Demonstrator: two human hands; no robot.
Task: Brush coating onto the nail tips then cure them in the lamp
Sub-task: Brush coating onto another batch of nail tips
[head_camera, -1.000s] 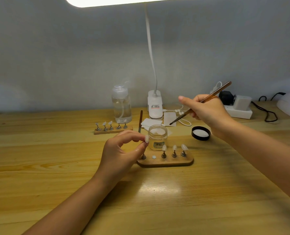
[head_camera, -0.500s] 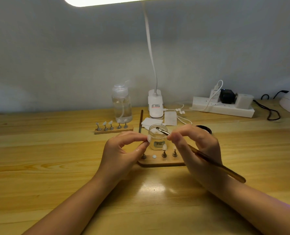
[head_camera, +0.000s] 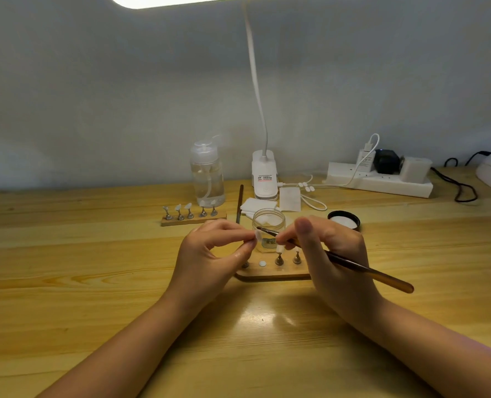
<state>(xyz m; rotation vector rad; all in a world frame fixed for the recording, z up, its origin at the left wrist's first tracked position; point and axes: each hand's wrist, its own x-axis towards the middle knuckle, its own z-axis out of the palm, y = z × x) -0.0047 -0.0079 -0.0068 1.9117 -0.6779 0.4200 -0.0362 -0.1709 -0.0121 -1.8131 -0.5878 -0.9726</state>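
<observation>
Now the right hand (head_camera: 333, 254), pinching the brush (head_camera: 353, 267), is bringing its bristles from beyond the jar (head_camera: 268, 229) onto the nail tip (head_camera: 258, 234) the left hand (head_camera: 215, 254) is pinching above the near stand (head_camera: 270, 272); coating is starting.

Left hand (head_camera: 210, 254), thumb and forefinger pinched together, forearm angled in from lower left; right hand (head_camera: 329, 254), fingers (head_camera: 303, 226) curled in pen grip, forearm from lower right.
</observation>
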